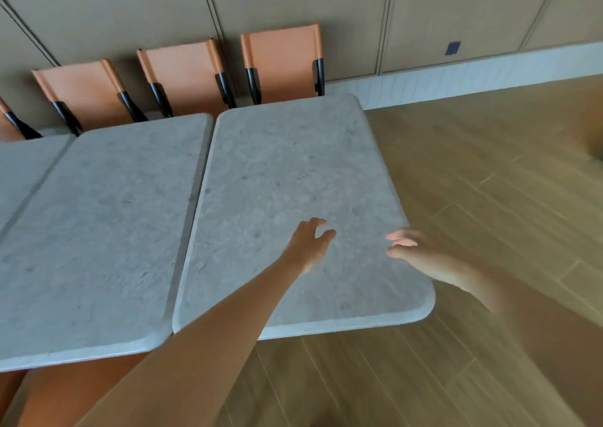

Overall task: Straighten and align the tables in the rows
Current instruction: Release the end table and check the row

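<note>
Two hands hover over the end table (pixel 293 178) of the row — left hand (pixel 310 247) loosely open, right hand (pixel 421 253) blurred, seemingly open, both holding nothing. Its stone-like top looks heavy and stiff; better grip the right edge. Orange chairs (pixel 182 74) stand by the wall, wooden floor (pixel 489 198) around.

Soft, even light, wide-angle bending at the edges, motion blur smearing the right hand (pixel 421 253).

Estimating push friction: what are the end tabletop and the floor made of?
End tabletop: looks like pale grey marble or a stone-look composite, matte, mottled with faint veining, rounded edge. Floor: wood or wood-look planks, light brown, visible grain and seams, slight sheen.
</note>
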Demonstrator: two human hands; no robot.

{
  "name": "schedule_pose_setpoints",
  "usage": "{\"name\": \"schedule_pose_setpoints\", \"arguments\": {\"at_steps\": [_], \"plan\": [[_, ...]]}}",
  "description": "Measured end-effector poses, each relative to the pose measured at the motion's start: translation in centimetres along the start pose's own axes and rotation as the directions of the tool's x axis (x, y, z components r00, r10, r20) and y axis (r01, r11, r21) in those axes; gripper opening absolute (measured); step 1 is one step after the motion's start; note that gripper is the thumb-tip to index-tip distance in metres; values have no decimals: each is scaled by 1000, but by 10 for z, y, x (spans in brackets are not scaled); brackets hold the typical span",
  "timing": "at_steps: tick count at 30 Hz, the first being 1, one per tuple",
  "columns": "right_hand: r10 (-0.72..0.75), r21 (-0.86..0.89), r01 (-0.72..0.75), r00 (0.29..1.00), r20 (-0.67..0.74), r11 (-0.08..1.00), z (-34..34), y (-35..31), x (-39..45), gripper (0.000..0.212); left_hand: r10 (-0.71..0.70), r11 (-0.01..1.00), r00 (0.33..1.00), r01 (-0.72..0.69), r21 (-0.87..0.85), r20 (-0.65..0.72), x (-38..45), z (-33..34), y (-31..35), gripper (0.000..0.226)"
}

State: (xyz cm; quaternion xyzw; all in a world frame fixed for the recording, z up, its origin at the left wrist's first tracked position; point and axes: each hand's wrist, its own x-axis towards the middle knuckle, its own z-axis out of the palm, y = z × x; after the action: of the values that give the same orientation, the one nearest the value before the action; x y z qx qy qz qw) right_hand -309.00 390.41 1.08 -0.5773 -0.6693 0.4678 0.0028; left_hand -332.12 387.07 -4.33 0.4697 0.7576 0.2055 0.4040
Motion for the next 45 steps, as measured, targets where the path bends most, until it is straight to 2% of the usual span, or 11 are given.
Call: {"name": "schedule_pose_setpoints", "arguments": {"at_steps": [2, 4, 6, 11, 16, 18, 20, 22, 27, 39, 45], "plan": [[-36, 94, 41, 998, -56, 995, -38, 3, -10, 51, 16, 997, 1000, -18, -78, -27, 0, 10, 33, 40], [-64, 168, 74, 996, -61, 983, -78, 3, -16, 37, 48, 986, 996, -59, -156, -73, 4, 13, 70, 33], [-90, 192, 106, 992, -92, 976, -120, 6, -18, 34, 112, 974, 984, -135, -180, -136, 13, 15, 109, 29], [-216, 128, 226, 972, -87, 966, -219, 11, -3, 38, 159, 957, 946, -218, -189, -283, 34, 24, 190, 28], [-329, 69, 334, 941, -78, 940, -302, 14, 17, 30, 59, 940, 928, -175, -292, -368, 46, 41, 225, 25], [-354, 87, 359, 933, -65, 929, -321, 11, 31, 28, -53, 860, 937, -133, -493, -344, 45, 40, 238, 24], [-394, 93, 395, 919, -30, 914, -332, 6, 49, 26, -141, 698, 945, -116, -706, -294, 44, 34, 250, 26], [-415, 113, 411, 910, 10, 904, -339, 2, 72, 24, -153, 613, 951, -121, -781, -267, 50, 30, 257, 30], [-389, 277, 355, 918, 78, 893, -355, -12, 133, 19, -210, 543, 949, -86, -835, -234, 93, 26, 262, 30], [-291, 176, 261, 941, 174, 949, -458, -107, 353, 22, -355, 230, 927, -42, -972, -124, 311, -29, 283, 29], [-253, 88, 238, 908, 334, 967, -436, -167, 452, 26, -431, 256, 889, -41, -966, -153, 362, -71, 287, 30]]}}
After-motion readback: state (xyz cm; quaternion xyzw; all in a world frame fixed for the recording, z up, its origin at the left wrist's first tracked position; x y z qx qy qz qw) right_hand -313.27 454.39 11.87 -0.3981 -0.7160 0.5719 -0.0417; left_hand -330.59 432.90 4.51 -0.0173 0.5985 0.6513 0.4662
